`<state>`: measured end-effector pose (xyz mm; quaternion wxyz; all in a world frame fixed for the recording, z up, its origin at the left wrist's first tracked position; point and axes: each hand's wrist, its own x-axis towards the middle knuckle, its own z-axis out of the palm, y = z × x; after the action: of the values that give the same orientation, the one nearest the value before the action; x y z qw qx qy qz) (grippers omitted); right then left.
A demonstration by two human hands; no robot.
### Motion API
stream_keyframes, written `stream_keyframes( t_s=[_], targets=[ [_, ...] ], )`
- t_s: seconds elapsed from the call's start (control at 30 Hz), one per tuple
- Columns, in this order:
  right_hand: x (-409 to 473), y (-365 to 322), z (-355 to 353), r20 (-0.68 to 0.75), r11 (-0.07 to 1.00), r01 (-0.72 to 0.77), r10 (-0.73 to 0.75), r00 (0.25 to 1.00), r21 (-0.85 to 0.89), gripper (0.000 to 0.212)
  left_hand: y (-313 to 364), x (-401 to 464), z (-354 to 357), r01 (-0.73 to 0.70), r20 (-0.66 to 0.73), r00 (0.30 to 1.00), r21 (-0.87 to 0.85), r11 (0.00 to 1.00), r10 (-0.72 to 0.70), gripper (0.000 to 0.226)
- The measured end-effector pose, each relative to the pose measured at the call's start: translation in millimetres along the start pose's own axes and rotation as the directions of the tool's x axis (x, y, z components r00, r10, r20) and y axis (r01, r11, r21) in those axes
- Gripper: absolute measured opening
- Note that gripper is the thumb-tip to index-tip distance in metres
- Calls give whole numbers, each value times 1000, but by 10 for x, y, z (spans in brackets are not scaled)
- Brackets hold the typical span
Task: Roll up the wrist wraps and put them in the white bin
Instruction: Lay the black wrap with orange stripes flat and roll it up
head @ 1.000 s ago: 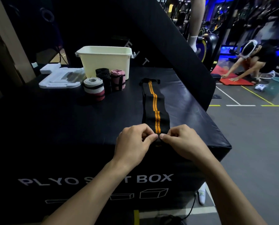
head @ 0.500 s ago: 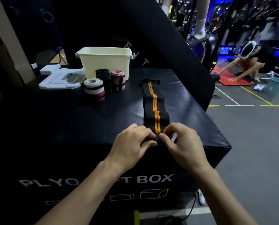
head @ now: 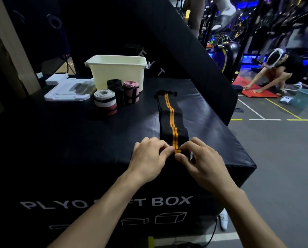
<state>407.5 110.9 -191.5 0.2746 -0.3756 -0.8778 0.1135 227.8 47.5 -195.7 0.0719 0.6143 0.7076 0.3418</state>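
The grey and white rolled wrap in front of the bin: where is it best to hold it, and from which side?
Probably round its curved side, from above. The grey and white rolled wrap stands on end on the plyo box, its front and left sides free. The black roll stands close behind on its right, so fingers fit poorly there.

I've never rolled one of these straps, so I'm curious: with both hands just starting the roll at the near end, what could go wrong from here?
1. The left hand and right hand pinch only a tiny first fold of the black wrist wrap with orange stripes; it could slip and spring open.
2. The start sits near the front edge of the black padded plyo box, so the roll might drop off.
3. The long flat strap may roll crooked and end up loose.
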Motion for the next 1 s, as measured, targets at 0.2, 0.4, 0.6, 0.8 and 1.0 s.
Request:
stream_keyframes(
  t_s=[0.2,0.4,0.6,0.8,1.0],
  targets=[
    [30,28,5,23,990,-88,86,996,108,28,56,-28,18,50,4,999,33,998,-50,34],
    [134,11,31,91,971,-224,216,972,82,34,63,-14,85,67,-116,991,1,998,-66,28],
    [252,24,16,153,956,-284,271,950,71,40,52,-54,108,-14,-172,985,-22,1000,10,20],
    [242,20,49,101,936,-314,301,948,157,36,18,-67,107,-61,-132,989,53,997,67,28],
    [100,-65,137,-149,980,-28,59,987,199,7,49,-26,125,-21,-137,990,132,991,40,26]
  ],
)
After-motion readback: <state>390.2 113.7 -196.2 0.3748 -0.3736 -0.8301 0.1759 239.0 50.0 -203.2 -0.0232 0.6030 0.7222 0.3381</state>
